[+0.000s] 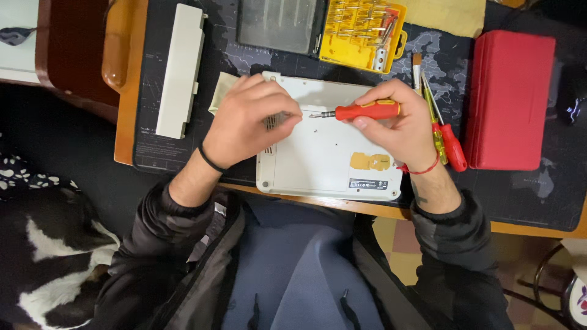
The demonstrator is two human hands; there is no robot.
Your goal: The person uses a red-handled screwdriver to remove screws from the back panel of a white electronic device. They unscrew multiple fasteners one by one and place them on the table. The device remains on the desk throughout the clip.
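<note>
**Two hands over an upturned white laptop**

At the centre of the frame a small white laptop (333,156) lies bottom-up on a dark desk mat (538,195). The left hand (247,119) comes in from the lower left, forearm angled up and to the right, wrist bent so the back of the hand faces the camera. Its fingers are curled inward and drawn close together over the upper left part of the laptop's base; whether they pinch anything cannot be told, since the fingertips are hidden beneath the hand.

The right hand (394,125) reaches up from the lower right, a red thread at its wrist. Its fingers are closed around the handle of a red screwdriver (361,111), which lies almost level, its thin tip pointing left toward the left hand's fingers, just above the laptop's base.

Just right of that hand, two more screwdrivers (445,137) rest on the mat beside a red case (510,101). A yellow bit tray (362,33) sits at upper centre, and a long white battery pack (180,70) at upper left.
</note>
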